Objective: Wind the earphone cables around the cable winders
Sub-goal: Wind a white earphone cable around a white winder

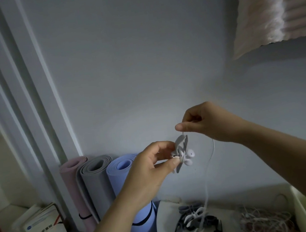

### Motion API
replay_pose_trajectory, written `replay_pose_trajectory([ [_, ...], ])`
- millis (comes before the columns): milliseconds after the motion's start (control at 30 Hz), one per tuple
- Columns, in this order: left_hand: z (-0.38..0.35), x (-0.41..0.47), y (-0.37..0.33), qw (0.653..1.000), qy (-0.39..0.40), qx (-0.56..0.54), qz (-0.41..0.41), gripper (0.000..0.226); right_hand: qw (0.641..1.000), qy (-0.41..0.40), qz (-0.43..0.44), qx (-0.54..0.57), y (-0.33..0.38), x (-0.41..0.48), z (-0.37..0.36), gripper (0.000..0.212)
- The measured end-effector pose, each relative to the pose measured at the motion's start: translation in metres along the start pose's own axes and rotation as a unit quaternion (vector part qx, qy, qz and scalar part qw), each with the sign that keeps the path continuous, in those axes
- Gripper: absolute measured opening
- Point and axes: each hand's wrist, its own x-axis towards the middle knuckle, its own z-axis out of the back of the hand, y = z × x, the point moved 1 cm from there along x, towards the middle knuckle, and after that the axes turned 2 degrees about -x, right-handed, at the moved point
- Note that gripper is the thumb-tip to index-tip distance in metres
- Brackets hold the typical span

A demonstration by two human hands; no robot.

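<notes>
1. I have the left hand [152,167] raised just below the middle of the view, its thumb and fingers [159,145] curled in a pinch on a grey cable winder [181,145].
2. The winder is held in the air in front of the wall, tilted. Some white cable is wrapped round its middle, and two earbuds [190,154] stick out at its 4 o'clock side.
3. The right hand [207,123] sits at 1 o'clock of the winder, just above it. Its thumb and forefinger pinch the earphone cable [212,152], and the other fingers are curled in.
4. From that hand the cable hangs slack toward 6 o'clock, down to the bench [165,231].
5. On the bench I see a heap of spare winders [193,221] in grey, dark and white. At its 3 o'clock lies a tangle of cables [263,220].
6. Three rolled mats [96,183] stand against the wall at 8 o'clock of the hands.
</notes>
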Motion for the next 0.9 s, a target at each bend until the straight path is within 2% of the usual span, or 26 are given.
replay_pose_trajectory([
  [100, -0.001, 0.002, -0.007, 0.997, 0.011, -0.072, -0.017, 0.020, 0.994, 0.028, -0.048, 0.090, -0.012, -0.006, -0.014, 0.032],
  [200, -0.005, 0.005, -0.012, 0.976, -0.018, -0.215, 0.009, 0.029, 0.974, 0.050, -0.098, 0.200, -0.016, -0.017, -0.036, 0.036],
  [267, -0.008, 0.009, -0.012, 0.950, -0.051, -0.306, 0.036, 0.034, 0.974, 0.039, -0.106, 0.196, -0.014, -0.022, -0.045, 0.038],
  [333, -0.007, 0.011, -0.010, 0.932, -0.088, -0.347, 0.052, 0.027, 0.991, 0.041, -0.074, 0.107, -0.011, -0.024, -0.050, 0.036],
  [400, -0.005, 0.014, -0.006, 0.927, -0.118, -0.350, 0.063, 0.022, 0.997, 0.054, -0.038, 0.035, -0.008, -0.025, -0.053, 0.033],
  [533, -0.001, 0.016, -0.002, 0.922, -0.171, -0.338, 0.083, 0.023, 0.995, 0.085, 0.014, -0.042, -0.004, -0.028, -0.053, 0.029],
  [700, -0.003, 0.013, 0.009, 0.955, -0.200, -0.208, 0.076, 0.008, 0.978, 0.075, 0.094, -0.169, 0.008, -0.027, -0.042, 0.026],
  [800, -0.005, 0.011, 0.016, 0.970, -0.183, -0.128, 0.091, 0.015, 0.967, 0.071, 0.126, -0.210, 0.020, -0.022, -0.029, 0.023],
  [900, -0.006, 0.007, 0.016, 0.982, -0.134, -0.094, 0.091, 0.016, 0.966, 0.052, 0.136, -0.214, 0.020, -0.012, -0.012, 0.019],
])
